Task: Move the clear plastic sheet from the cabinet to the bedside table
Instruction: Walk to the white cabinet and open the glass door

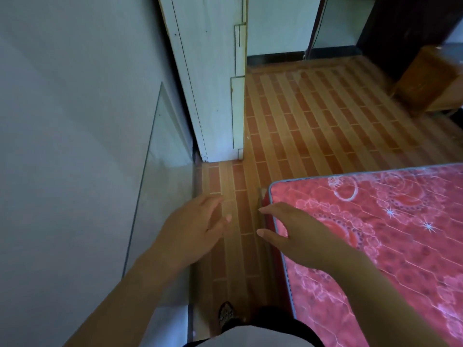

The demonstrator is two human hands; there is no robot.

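Both my hands, left (193, 224) and right (298, 231), hang open and empty above the floor (313, 116), while the clear plastic sheet (160, 171) leans against the wall (75, 121), so carrying remains undone.

Nothing here can be read: no words, labels, brand marks or numbers on anything I can see. The pink mattress (375, 234) carries only a printed pattern of flowers, rings and small stars, no lettering
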